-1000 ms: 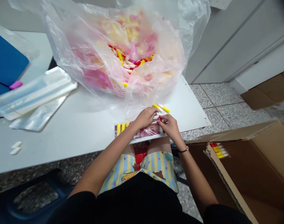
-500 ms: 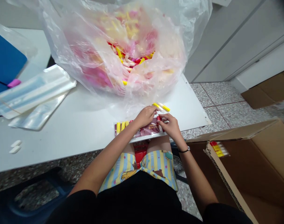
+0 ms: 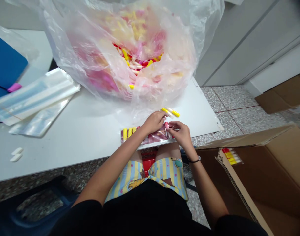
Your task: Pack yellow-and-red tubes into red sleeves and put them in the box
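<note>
A clear plastic packet (image 3: 152, 139) with a dark reddish backing lies at the table's front edge, several yellow-ended sticks (image 3: 129, 132) in its left part. My left hand (image 3: 153, 123) is across the packet, its fingers closed at the upper edge; the fingertips are partly hidden. At the packet's right end my right hand (image 3: 181, 132) pinches the film beside a red-ended stick (image 3: 167, 126), which looks pinkish, as if under the plastic. Loose yellow-and-white sticks (image 3: 173, 112) lie just beyond my fingers.
A big translucent bag (image 3: 91, 65) full of coloured sticks covers the table's back. Flat plastic sleeves (image 3: 39, 98) and two small white pieces (image 3: 16, 157) lie left. Right stands an open cardboard box (image 3: 263, 177), a filled packet (image 3: 231, 156) showing at its flap.
The red-ended stick at my right fingers has turned from bright red to a paler pink, as if now behind film. My right fingers shifted slightly; my left hand barely moved.
</note>
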A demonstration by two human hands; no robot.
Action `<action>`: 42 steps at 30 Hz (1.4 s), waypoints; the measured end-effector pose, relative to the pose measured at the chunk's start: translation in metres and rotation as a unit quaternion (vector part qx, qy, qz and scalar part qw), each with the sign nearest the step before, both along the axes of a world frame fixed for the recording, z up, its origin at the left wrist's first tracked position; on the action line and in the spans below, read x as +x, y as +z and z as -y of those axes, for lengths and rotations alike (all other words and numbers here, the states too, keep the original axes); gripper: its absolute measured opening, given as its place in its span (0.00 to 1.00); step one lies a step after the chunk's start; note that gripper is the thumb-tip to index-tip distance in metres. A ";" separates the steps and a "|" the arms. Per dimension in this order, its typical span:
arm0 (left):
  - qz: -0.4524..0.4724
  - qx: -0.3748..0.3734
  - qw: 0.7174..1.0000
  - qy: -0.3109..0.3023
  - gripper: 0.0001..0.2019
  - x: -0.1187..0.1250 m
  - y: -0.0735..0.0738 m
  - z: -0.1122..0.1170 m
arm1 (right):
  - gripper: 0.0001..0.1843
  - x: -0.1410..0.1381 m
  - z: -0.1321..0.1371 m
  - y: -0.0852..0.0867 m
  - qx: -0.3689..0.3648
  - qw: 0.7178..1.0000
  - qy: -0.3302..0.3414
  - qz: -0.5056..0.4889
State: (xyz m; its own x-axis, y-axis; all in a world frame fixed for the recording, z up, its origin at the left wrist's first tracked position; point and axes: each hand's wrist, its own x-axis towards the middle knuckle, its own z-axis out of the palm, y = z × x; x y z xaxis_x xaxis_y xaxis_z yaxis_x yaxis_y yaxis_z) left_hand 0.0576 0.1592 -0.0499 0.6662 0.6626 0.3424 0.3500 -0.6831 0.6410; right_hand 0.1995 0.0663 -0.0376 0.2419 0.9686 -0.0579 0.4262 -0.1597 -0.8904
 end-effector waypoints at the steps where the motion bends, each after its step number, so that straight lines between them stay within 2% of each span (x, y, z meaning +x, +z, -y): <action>1: 0.002 0.003 1.000 -0.003 0.11 0.000 0.000 0.000 | 0.21 -0.001 0.001 0.000 0.003 1.000 0.004 0.003; 5: 0.002 0.002 1.000 -0.019 0.13 0.000 0.001 0.000 | 0.21 -0.004 0.004 0.000 0.018 1.000 0.015 0.001; 11: -0.028 0.008 0.999 -0.042 0.15 -0.001 0.005 0.000 | 0.21 -0.010 0.008 -0.002 0.021 1.000 -0.009 -0.018; 15: -0.044 0.012 0.997 -0.055 0.13 -0.003 0.006 0.000 | 0.15 -0.013 0.008 -0.003 -0.001 0.998 -0.047 0.041; 18: -0.050 0.012 0.997 -0.059 0.11 -0.004 0.006 -0.002 | 0.13 -0.012 0.006 -0.004 -0.018 0.996 -0.043 0.072; 22: -0.068 0.018 0.995 -0.067 0.09 -0.004 0.005 -0.005 | 0.12 -0.011 0.005 -0.004 0.017 0.997 -0.039 0.061; 27: -0.076 0.030 0.995 -0.054 0.10 -0.001 0.002 -0.007 | 0.12 -0.016 0.005 -0.007 0.066 0.996 -0.059 0.014; 35: -0.099 0.010 0.994 -0.043 0.12 0.002 -0.002 -0.007 | 0.17 -0.023 0.008 -0.013 0.058 0.995 -0.077 -0.012; 42: -0.122 0.039 0.992 -0.006 0.12 0.005 -0.002 -0.003 | 0.17 -0.014 0.010 0.000 0.030 0.998 -0.045 0.033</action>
State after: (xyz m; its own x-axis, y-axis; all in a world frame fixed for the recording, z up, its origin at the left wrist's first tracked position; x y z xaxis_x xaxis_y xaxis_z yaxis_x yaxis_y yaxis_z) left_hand 0.0623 0.1622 -0.0517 0.7427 0.6322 0.2205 0.4803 -0.7325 0.4825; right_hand 0.1860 0.0565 -0.0378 0.3297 0.9439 0.0184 0.4700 -0.1473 -0.8703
